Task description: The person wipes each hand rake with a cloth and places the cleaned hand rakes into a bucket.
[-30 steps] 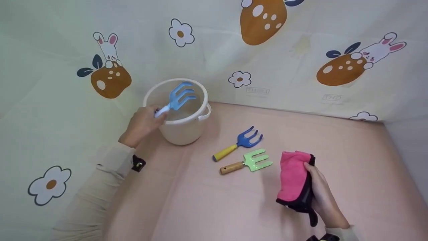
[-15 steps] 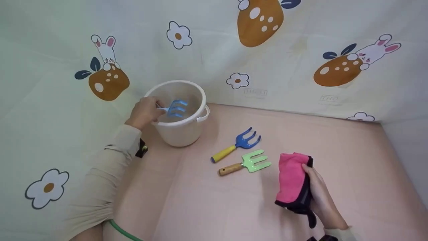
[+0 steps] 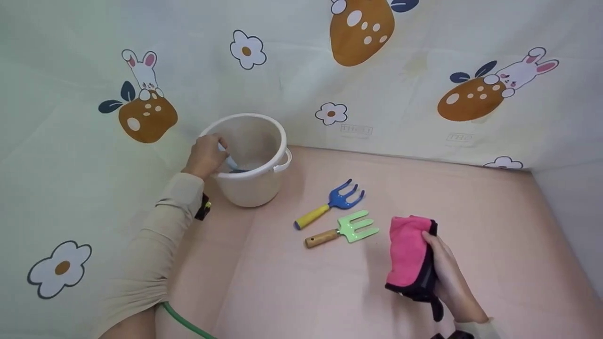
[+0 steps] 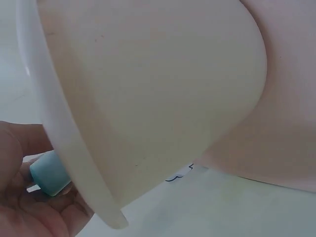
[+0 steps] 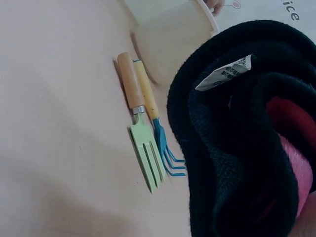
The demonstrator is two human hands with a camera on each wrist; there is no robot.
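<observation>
My left hand [image 3: 206, 154] is over the near-left rim of the white plastic bucket [image 3: 252, 192], gripping the pale blue handle of a hand rake [image 3: 230, 162]. The rake points down inside the bucket, its tines mostly hidden by the front wall. In the left wrist view the handle end [image 4: 50, 174] shows between the fingers, beside the bucket's rim [image 4: 74, 143]. On the right, my right hand [image 3: 451, 278] holds a folded pink cloth [image 3: 409, 252] with black trim above the floor. The right wrist view shows its dark lining and a white label [image 5: 226, 73].
A blue hand rake [image 3: 346, 195] with a yellow handle and a green hand fork [image 3: 356, 227] with a wooden handle lie side by side between bucket and cloth. Printed fabric walls [image 3: 292, 80] rise behind. A green tube [image 3: 186, 325] runs below the left sleeve.
My left hand has tipped the pale blue rake from above the bucket's mouth down into it, so the tines no longer show. The right hand keeps holding the pink cloth in place.
</observation>
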